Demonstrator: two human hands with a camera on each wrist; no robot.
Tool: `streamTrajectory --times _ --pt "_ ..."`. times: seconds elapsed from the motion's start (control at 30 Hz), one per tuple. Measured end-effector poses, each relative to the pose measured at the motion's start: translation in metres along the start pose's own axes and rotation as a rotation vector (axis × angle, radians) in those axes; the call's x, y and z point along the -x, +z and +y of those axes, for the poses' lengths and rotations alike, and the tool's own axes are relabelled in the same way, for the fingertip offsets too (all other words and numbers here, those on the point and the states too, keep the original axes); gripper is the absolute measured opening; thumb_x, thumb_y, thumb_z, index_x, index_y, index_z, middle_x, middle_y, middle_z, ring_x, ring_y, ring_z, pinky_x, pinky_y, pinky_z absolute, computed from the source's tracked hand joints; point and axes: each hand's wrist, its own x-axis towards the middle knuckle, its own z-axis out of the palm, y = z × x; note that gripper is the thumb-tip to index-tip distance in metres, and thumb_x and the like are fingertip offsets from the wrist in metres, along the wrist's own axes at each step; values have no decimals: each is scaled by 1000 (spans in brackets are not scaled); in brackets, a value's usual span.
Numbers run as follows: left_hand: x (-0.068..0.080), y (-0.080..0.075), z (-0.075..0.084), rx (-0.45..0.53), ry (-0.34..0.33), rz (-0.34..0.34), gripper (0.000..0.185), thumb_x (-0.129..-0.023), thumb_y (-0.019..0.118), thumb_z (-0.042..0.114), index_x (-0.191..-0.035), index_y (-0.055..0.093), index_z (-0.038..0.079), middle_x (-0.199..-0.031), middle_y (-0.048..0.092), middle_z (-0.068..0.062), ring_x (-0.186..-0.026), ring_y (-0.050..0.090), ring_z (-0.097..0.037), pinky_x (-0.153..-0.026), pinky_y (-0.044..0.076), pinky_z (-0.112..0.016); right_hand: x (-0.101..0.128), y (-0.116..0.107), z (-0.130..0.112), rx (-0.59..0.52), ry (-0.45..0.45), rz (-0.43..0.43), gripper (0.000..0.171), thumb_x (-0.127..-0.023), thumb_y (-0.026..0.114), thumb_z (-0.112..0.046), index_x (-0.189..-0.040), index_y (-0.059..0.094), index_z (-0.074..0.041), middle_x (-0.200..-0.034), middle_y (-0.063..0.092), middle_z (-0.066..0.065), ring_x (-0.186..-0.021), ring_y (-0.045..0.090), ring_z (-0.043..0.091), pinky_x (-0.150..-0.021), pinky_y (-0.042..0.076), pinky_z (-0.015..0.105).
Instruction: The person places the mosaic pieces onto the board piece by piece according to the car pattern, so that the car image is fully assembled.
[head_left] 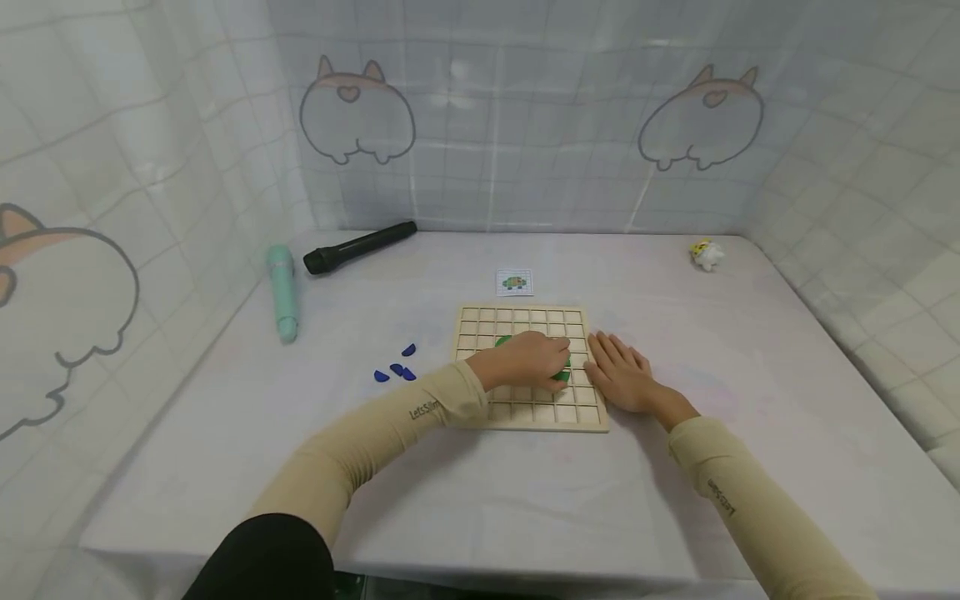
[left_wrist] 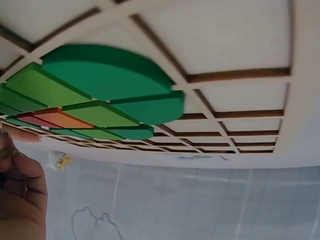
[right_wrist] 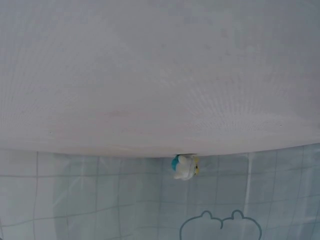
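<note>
A light wooden grid board (head_left: 540, 417) lies on the white-covered table, with green pieces (head_left: 561, 376) in its squares. In the left wrist view, dark green rounded pieces (left_wrist: 107, 72), light green squares (left_wrist: 47, 87), an orange piece (left_wrist: 62, 118) and a red piece (left_wrist: 37, 119) sit in the grid. My left hand (head_left: 525, 360) reaches across the board with bent fingers at the right end of the pieces; whether they pinch one is hidden. My right hand (head_left: 622, 373) lies flat, fingers extended, at the board's right edge. The right wrist view does not show it.
Several blue half-round pieces (head_left: 397, 368) lie left of the board. Behind it is a small picture card (head_left: 514, 282). A black microphone (head_left: 360, 247) and a mint-green microphone (head_left: 283, 292) lie at the back left. A small white-and-yellow figurine (head_left: 707, 255) stands at the back right.
</note>
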Motion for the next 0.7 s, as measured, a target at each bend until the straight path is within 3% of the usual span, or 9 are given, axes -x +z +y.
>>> streamTrajectory --times 0.17,0.5,0.7 --pt "-7 1 2 14 -29 -39 38 -97 47 42 -97 62 8 -87 50 1 -60 39 -7 -55 43 -20 1 0 -1 -4 0 1 61 -105 19 -37 -150 3 1 -155 -2 21 -140 -6 36 -104 -1 59" --pt "-8 4 -1 0 -27 -34 45 -97 46 48 -103 63 6 -88 50 1 -60 39 -7 -55 44 -20 -1 1 -1 -1 1 5 61 -105 19 -36 -150 3 1 -155 -2 21 -140 -5 37 -104 -1 59" --pt "-8 6 -4 13 -22 16 45 -96 46 50 -97 62 8 -85 50 2 -59 39 -6 -53 42 -20 -1 0 0 -2 2 6 61 -105 19 -36 -150 3 1 -155 -2 21 -140 -5 37 -105 -1 59"
